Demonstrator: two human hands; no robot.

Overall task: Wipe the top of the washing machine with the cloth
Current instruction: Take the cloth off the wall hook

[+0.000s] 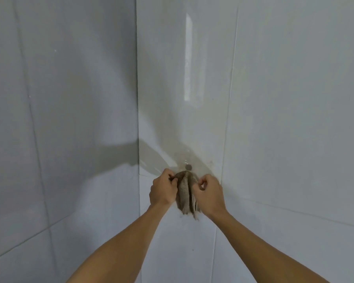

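A brownish-grey cloth [186, 192] hangs against the white tiled wall, draped in folds just below a small dark hook [188, 166]. My left hand [163, 188] pinches the cloth's upper left edge. My right hand [209, 193] pinches its upper right edge. Both arms reach up from the bottom of the view. The washing machine is not in view.
White glossy tiles cover two walls that meet at a corner [138, 119] just left of the cloth. A bright reflection streak [188, 58] runs down the right wall above the hook. Shadows of my arms fall on the left wall.
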